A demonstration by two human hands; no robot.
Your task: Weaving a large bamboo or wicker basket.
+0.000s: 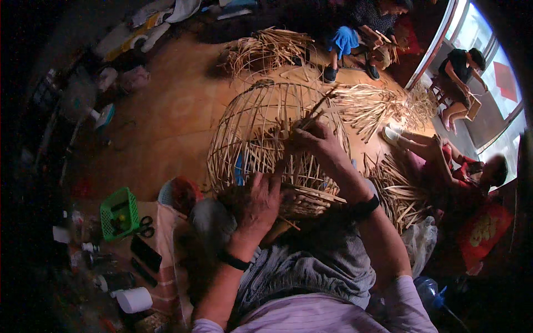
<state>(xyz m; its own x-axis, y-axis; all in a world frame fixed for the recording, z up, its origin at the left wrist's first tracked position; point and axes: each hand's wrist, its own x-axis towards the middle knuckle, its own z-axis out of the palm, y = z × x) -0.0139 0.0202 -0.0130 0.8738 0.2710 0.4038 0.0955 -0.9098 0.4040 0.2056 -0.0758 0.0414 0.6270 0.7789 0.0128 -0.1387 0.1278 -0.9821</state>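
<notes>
An unfinished cane basket (pixel 227 139), an open cage of thin brown ribs, stands in front of my lap, its near side more densely woven. My right hand (pixel 319 141) is closed over its upper right part, pinching a cane strip (pixel 321 105) that sticks up to the right. The strip's lower end is hidden among the ribs. Against the near side lies my left hand (pixel 262 204), fingers stretched out and a little apart, touching the woven canes. Something blue (pixel 239 169) shows through the ribs. Both wrists wear dark bands.
Cane bundles lie beyond the basket (pixel 272 47) and to its right (pixel 369 105), (pixel 397 191). Three people sit at the far right. To my left, a low table (pixel 166 233) bears a green plastic basket (pixel 119 213), scissors (pixel 146 226), a phone (pixel 146 252) and a white cup (pixel 134 300).
</notes>
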